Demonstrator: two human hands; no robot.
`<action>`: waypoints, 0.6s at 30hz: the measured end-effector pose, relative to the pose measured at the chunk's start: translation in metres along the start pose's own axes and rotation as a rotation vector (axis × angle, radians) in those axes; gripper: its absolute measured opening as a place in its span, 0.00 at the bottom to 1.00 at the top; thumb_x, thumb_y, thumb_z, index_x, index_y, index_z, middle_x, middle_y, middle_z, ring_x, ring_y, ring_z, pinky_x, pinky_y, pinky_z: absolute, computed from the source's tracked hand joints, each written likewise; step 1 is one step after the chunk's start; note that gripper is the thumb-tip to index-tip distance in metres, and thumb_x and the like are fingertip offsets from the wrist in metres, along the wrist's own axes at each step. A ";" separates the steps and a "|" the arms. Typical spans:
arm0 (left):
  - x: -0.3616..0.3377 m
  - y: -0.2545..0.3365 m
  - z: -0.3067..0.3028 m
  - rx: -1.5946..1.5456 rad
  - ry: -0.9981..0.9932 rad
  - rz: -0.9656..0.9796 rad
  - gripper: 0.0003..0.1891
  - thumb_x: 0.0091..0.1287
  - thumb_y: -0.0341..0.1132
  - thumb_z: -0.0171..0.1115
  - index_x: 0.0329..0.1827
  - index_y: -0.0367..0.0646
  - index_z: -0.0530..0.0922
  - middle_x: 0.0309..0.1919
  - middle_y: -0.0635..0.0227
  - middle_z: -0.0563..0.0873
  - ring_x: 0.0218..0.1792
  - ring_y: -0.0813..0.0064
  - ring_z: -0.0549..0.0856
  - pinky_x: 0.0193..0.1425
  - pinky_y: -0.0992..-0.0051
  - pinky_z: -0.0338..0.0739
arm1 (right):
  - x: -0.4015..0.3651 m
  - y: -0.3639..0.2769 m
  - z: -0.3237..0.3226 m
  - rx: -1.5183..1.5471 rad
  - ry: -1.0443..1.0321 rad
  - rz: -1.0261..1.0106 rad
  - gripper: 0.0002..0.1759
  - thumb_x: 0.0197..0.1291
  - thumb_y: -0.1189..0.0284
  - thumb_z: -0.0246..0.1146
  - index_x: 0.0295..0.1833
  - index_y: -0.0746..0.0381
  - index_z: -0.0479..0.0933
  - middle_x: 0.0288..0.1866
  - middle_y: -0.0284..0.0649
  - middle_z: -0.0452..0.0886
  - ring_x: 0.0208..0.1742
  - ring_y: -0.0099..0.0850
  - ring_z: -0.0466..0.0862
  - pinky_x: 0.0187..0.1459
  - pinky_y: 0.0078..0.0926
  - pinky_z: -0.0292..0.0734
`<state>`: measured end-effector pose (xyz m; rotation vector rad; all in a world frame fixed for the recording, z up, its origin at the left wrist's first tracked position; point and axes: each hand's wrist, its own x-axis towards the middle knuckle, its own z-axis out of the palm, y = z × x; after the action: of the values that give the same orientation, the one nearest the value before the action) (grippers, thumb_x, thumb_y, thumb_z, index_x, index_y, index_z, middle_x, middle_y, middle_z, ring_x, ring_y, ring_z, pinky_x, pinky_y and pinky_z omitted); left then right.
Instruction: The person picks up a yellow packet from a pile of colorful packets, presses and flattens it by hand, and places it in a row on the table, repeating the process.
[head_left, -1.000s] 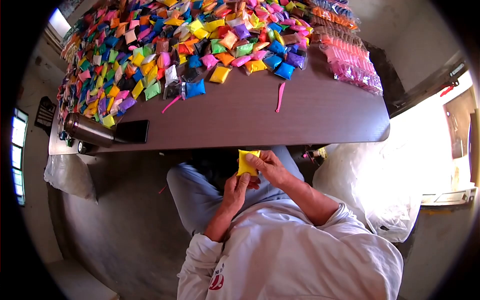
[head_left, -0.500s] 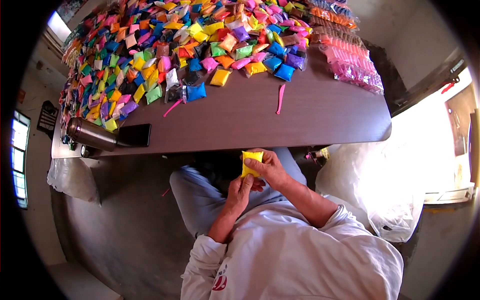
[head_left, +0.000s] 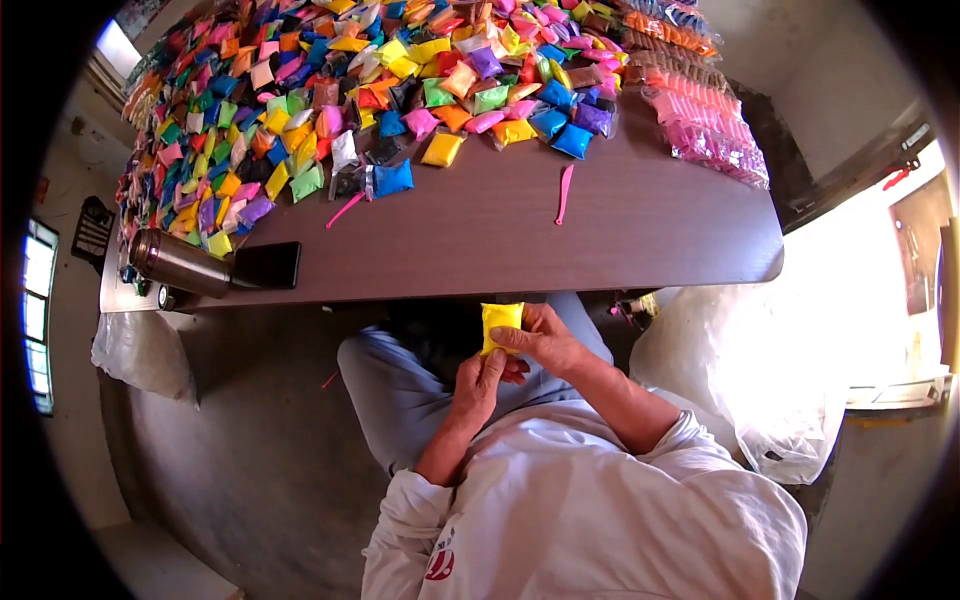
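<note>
A small yellow packet [head_left: 500,320], plump and pillow-shaped, is held above my lap, just off the table's front edge. My right hand [head_left: 546,336] grips it from the right, the thumb lying across its face. From below, my left hand [head_left: 481,378] pinches its lower edge with the thumb; the other fingers are partly hidden. On the table lie two pink plastic strips shaped like little tools, one on the right [head_left: 564,195] and one on the left [head_left: 345,211].
A big heap of colourful packets [head_left: 430,95] covers the back and left of the brown table [head_left: 450,240]. Clear bags of pink pieces [head_left: 705,130] line the right. A metal flask [head_left: 180,264] and a dark phone [head_left: 266,266] lie front left. Plastic sacks [head_left: 740,370] flank the table.
The right hand's fingers have shifted slightly on the yellow packet, and more of its upper face shows. The view has moved a little; both hands keep their hold.
</note>
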<state>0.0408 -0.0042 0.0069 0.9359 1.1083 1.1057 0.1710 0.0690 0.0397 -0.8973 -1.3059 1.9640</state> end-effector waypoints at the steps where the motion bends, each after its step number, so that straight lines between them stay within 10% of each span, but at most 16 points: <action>1: -0.001 0.000 0.000 -0.001 0.001 0.000 0.22 0.68 0.48 0.44 0.35 0.35 0.74 0.27 0.63 0.82 0.28 0.73 0.83 0.38 0.75 0.78 | -0.001 0.001 -0.002 0.000 -0.001 0.001 0.14 0.57 0.62 0.60 0.35 0.64 0.74 0.26 0.35 0.78 0.24 0.21 0.75 0.27 0.16 0.70; 13: -0.003 0.003 0.002 -0.069 -0.053 -0.037 0.22 0.68 0.48 0.43 0.33 0.36 0.75 0.29 0.62 0.82 0.31 0.73 0.82 0.39 0.75 0.77 | 0.000 0.000 0.003 -0.069 0.097 -0.059 0.15 0.59 0.63 0.57 0.34 0.66 0.73 0.24 0.34 0.76 0.21 0.18 0.73 0.22 0.16 0.68; 18: -0.004 0.006 0.000 -0.242 -0.096 -0.071 0.20 0.67 0.49 0.46 0.30 0.39 0.71 0.29 0.65 0.79 0.33 0.73 0.81 0.41 0.74 0.77 | -0.001 -0.006 -0.007 0.274 -0.168 0.057 0.21 0.56 0.68 0.49 0.51 0.70 0.70 0.35 0.43 0.79 0.27 0.29 0.79 0.30 0.21 0.75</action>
<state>0.0391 -0.0070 0.0140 0.7458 0.8998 1.0976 0.1774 0.0736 0.0432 -0.6552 -1.0726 2.2361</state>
